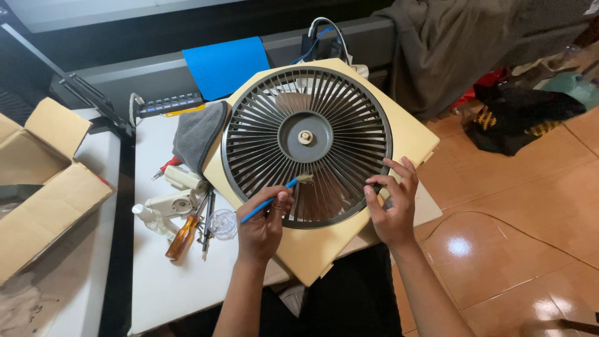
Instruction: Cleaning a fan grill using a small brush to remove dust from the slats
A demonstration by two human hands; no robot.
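A round dark grey fan grille (pixel 307 145) lies flat on a cream square fan housing (pixel 409 140) that rests on the white table (pixel 168 281). My left hand (pixel 262 226) holds a small brush with a blue handle (pixel 269 201); its bristles touch the grille's slats near the lower middle. My right hand (pixel 393 200) grips the grille's rim at the lower right, fingers curled over the edge.
Left of the housing lie a grey cloth (pixel 198 132), a wooden-handled screwdriver (pixel 182 237), a clear round cap (pixel 223 223) and white plastic parts (pixel 175 201). An open cardboard box (pixel 43 181) stands far left. A blue sheet (pixel 226 65) and cables lie behind. Tiled floor is right.
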